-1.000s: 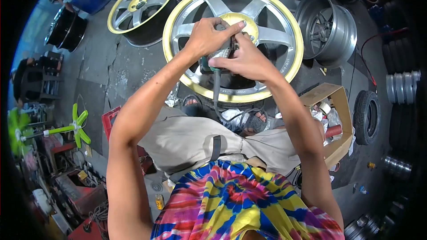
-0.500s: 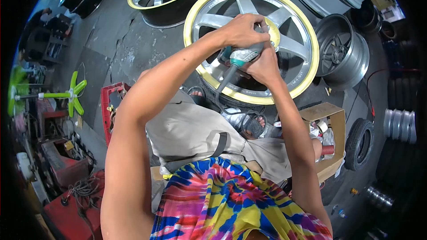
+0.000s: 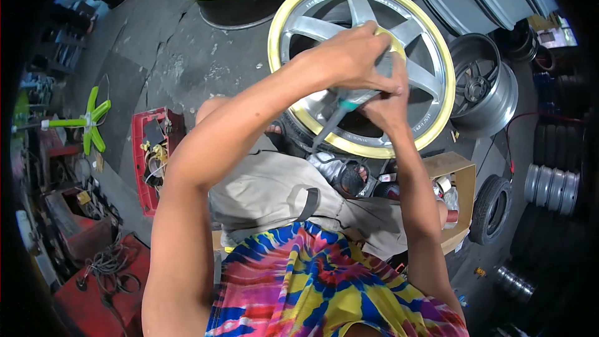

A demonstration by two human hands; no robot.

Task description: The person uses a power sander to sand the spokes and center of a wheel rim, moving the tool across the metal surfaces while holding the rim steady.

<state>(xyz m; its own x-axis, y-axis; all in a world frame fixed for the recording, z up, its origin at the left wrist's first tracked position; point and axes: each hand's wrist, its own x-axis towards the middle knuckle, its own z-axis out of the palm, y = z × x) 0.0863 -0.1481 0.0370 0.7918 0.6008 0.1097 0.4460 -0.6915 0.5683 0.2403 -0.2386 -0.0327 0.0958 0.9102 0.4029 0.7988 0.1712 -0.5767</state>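
A large alloy wheel (image 3: 430, 81) with a yellow rim lip and silver spokes leans in front of me. Over its hub area, both hands are on a teal and grey corded power tool (image 3: 347, 105). My left hand (image 3: 359, 56) comes over the top of the tool, fingers curled around it. From below and to the right, my right hand (image 3: 388, 103) grips the tool's body. The tool's working end is hidden behind my hands. Its thick grey cord (image 3: 327, 130) hangs down toward my feet.
A second yellow-lipped wheel (image 3: 240, 15) lies at upper left, and a grey wheel (image 3: 480, 87) stands at right. Nearby are a red crate (image 3: 142, 168), a cardboard box (image 3: 458, 231), a tyre (image 3: 491, 209) and a green fan (image 3: 93, 120).
My hands and the tool have shifted slightly right and down over the wheel. My left hand now covers more of the tool. The whole view has also tilted a little.
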